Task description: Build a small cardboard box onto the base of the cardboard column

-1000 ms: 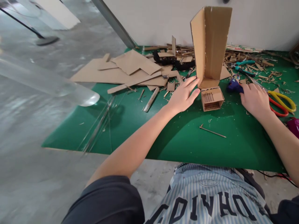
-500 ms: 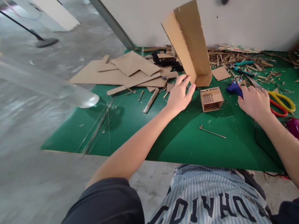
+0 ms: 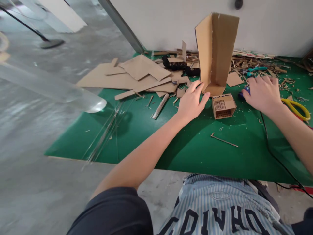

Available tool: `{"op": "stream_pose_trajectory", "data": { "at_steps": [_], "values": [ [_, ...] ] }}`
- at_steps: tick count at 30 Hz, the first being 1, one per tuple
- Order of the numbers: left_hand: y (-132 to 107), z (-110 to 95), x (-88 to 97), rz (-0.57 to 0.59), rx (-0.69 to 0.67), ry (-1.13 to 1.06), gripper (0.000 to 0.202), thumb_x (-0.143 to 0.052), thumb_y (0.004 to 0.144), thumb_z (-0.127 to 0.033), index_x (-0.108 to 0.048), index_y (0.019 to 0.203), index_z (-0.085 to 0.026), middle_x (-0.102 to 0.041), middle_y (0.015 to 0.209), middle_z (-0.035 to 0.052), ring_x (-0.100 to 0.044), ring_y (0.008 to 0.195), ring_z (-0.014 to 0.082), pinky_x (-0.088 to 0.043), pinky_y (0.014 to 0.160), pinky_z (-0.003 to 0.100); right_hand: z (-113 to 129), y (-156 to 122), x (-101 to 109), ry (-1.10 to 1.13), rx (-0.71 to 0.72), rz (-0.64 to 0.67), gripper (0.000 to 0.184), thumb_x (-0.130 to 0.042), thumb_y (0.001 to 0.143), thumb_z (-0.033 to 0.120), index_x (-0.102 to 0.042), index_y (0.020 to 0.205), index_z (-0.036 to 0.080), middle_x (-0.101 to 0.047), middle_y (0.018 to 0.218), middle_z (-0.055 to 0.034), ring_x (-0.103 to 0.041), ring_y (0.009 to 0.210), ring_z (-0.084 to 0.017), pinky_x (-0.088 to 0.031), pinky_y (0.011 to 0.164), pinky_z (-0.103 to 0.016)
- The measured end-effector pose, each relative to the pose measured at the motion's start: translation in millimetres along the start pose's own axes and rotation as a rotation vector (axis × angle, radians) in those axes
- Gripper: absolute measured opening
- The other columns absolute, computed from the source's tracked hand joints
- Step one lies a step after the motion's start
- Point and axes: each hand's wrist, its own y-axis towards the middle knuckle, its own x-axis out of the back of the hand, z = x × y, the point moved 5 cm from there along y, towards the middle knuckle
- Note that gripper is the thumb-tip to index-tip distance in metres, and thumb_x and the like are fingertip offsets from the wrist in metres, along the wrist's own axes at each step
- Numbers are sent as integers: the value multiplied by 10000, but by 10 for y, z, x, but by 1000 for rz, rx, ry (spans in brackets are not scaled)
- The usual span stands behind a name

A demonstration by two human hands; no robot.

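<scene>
My left hand (image 3: 192,101) pinches the lower left edge of a folded cardboard piece (image 3: 221,54), which stands upright with its inner side toward me. Close by on the green table sits a small cardboard box (image 3: 223,106) with a barcode, its open side facing me. My right hand (image 3: 264,94), palm down with bent fingers, covers most of a blue glue gun (image 3: 242,93). Its fingertips are hidden. A black cord (image 3: 267,143) runs from under the hand toward the table's front edge.
A nail-like metal rod (image 3: 225,141) lies in front of the box. Yellow-handled scissors (image 3: 297,107) rest at right. Cardboard sheets (image 3: 139,70) and scraps line the back, with teal-handled pliers (image 3: 256,69) among them. Clear thin strips (image 3: 104,133) cross the left part. A wall (image 3: 168,23) stands behind.
The tall cardboard piece has swung from a leftward tilt to upright, my left hand staying at its base. My right hand has moved forward over the glue gun, uncovering more cord.
</scene>
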Motion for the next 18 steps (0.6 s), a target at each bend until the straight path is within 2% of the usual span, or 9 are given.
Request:
{"op": "stream_pose_trajectory", "data": {
  "at_steps": [3, 6, 9, 11, 13, 16, 18],
  "values": [
    [-13, -23, 29, -25, 32, 11, 594, -357, 1055, -472, -543, 1437, -57, -547, 1488, 204, -629, 1307, 307, -546, 1086, 431, 125, 425, -51, 15, 47, 40, 412, -489, 950, 387, -648, 1210, 109, -693, 1199, -209, -583, 1199, -377, -357, 1026, -545],
    [-26, -60, 43, -37, 56, 76, 547, -396, 1048, -455, -558, 1416, -83, -580, 1458, 183, -656, 1256, 306, -565, 1048, 422, 238, 853, -314, 5, 28, 189, 550, -530, 925, 539, -675, 1238, 111, -696, 1213, -223, -581, 1222, -418, -324, 1044, -620],
    [-36, -86, 49, -54, 76, 171, 477, -424, 1033, -403, -587, 1386, -126, -618, 1420, 157, -669, 1212, 334, -586, 980, 443, 312, 1151, -615, -7, -24, 273, 651, -534, 898, 647, -695, 1273, 140, -696, 1211, -206, -584, 1207, -442, -251, 1041, -729],
    [-38, -97, 42, -50, 70, 194, 443, -433, 1012, -328, -595, 1373, -128, -621, 1407, 163, -669, 1200, 347, -592, 946, 452, 342, 1250, -770, 15, -39, 317, 674, -553, 872, 679, -706, 1287, 171, -683, 1243, -199, -573, 1224, -462, -223, 1028, -771],
    [-36, -102, 30, -41, 56, 182, 435, -438, 986, -258, -587, 1370, -119, -614, 1399, 177, -663, 1206, 344, -592, 945, 448, 338, 1293, -840, 25, -69, 326, 693, -591, 852, 652, -676, 1340, 168, -664, 1277, -217, -551, 1260, -479, -226, 1028, -780],
    [-25, -90, 8, -36, 51, 135, 434, -466, 962, -229, -562, 1371, -118, -587, 1406, 194, -652, 1229, 327, -593, 938, 419, 298, 1285, -816, 31, -137, 335, 748, -671, 804, 568, -604, 1404, 128, -654, 1276, -252, -555, 1266, -473, -288, 1031, -747],
    [-10, -75, -13, -35, 51, 95, 428, -476, 964, -231, -547, 1367, -107, -566, 1405, 210, -655, 1219, 319, -591, 937, 416, 300, 1239, -735, 42, -132, 357, 670, -671, 823, 503, -611, 1374, 126, -670, 1250, -237, -588, 1238, -437, -316, 1046, -713]
  ]
}}
